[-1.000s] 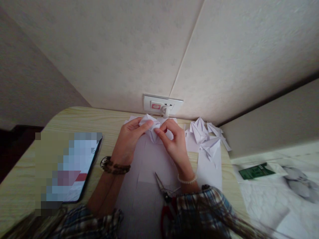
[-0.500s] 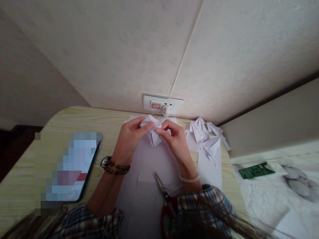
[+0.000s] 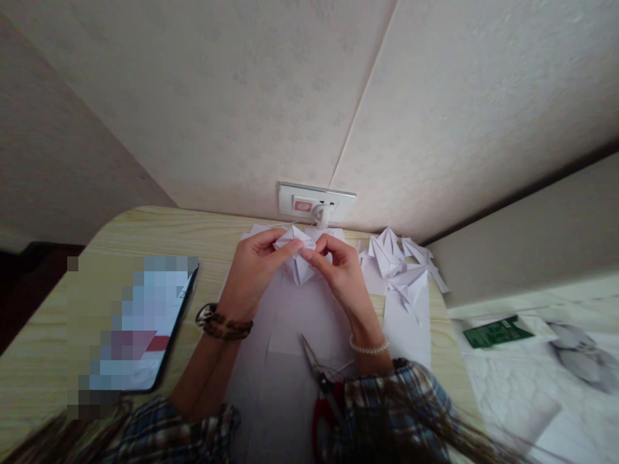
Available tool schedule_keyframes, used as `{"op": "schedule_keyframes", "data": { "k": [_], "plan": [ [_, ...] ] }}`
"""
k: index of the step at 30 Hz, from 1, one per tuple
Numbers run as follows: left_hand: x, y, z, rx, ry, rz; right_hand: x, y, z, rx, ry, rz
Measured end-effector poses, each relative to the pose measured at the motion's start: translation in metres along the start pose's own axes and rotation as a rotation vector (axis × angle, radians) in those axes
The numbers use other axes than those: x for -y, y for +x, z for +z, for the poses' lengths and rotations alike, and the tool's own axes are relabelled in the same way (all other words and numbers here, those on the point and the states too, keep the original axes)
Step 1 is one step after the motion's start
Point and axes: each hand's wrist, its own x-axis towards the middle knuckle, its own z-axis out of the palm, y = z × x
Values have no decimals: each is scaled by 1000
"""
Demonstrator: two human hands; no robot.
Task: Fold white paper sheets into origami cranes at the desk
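Between my two hands is a folded white paper piece [image 3: 300, 269] with pointed, creased sides, held above the white sheets [image 3: 300, 322]. My left hand [image 3: 258, 258] pinches its left side, thumb across the front. With thumb and forefinger my right hand [image 3: 336, 256] grips its right edge, the thumb tips nearly meeting. Parts of the piece are hidden behind the fingers. To the right lie several more folded paper pieces [image 3: 385, 253] of the same kind. Scissors with red handles [image 3: 320, 412] rest on the sheets beneath my right forearm.
On the table's left lies a tablet [image 3: 164, 335], partly pixelated. A wall socket [image 3: 316, 201] with a white plug is just behind the hands. At the right, past the table edge [image 3: 459, 361], a green and white packet [image 3: 500, 330] lies on a white quilted surface.
The fingers have shifted slightly on the folded paper, with the thumbs now closer together at its middle. Everything else stays where it was.
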Motion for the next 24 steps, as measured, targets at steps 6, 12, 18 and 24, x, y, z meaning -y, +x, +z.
{"op": "schedule_keyframes", "data": {
  "k": [6, 12, 18, 24],
  "plan": [
    [1, 0, -1, -9, 53, 46, 0, 0, 1, -28, -23, -19],
    [-2, -1, -1, 12, 62, 25, 1, 1, 0, -39, 17, 27],
    [-4, 0, 1, -84, 45, 8, 1, 3, -2, 22, 137, 93],
    [1, 1, -3, -13, 53, 23, 4, 3, -4, 32, 264, 126]
  ]
}}
